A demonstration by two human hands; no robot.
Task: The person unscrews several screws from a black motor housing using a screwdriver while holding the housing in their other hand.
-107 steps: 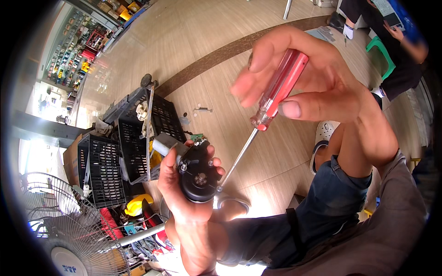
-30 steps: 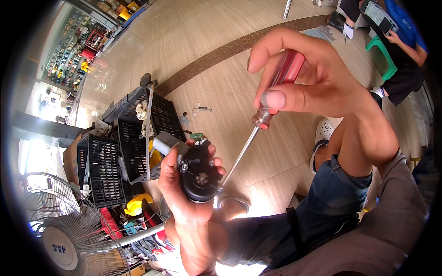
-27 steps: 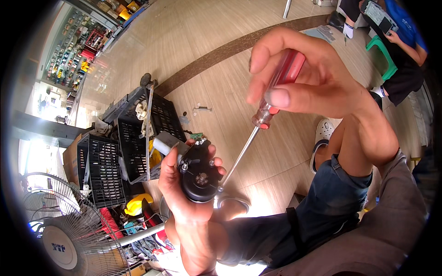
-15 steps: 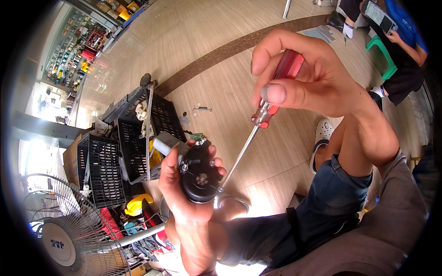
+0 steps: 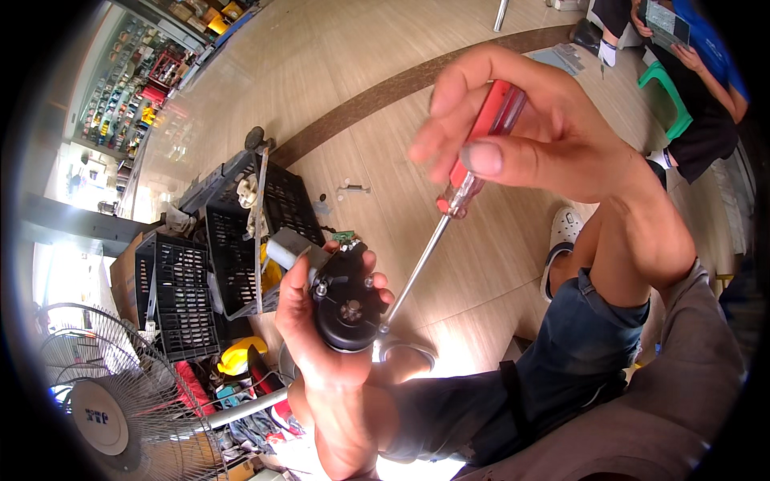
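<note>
My left hand (image 5: pixel 333 365) grips a geared motor unit (image 5: pixel 350 305): a black round housing with a silver motor can (image 5: pixel 293 248) on its far left side and a bit of green board at the top. My right hand (image 5: pixel 537 128) has a screwdriver (image 5: pixel 481 132) with a red and clear handle, thumb on one side and fingers partly spread on the other. The shaft slants down to the left. Its tip is at the right edge of the black housing; what it engages there is too small to make out.
Black plastic crates (image 5: pixel 176 297) stand to the left, behind a floor fan (image 5: pixel 100 421). A yellow object (image 5: pixel 241 357) lies near the fan. Small metal parts (image 5: pixel 353 188) are on the tiled floor (image 5: pixel 401 152). At far right, a person sits near a green stool (image 5: pixel 667 100), holding a laptop-like device (image 5: pixel 664 28).
The screwdriver handle has turned in my right hand, and those fingers have spread a little. The motor unit has barely moved. The other person's device has shifted slightly, with both hands now on it.
</note>
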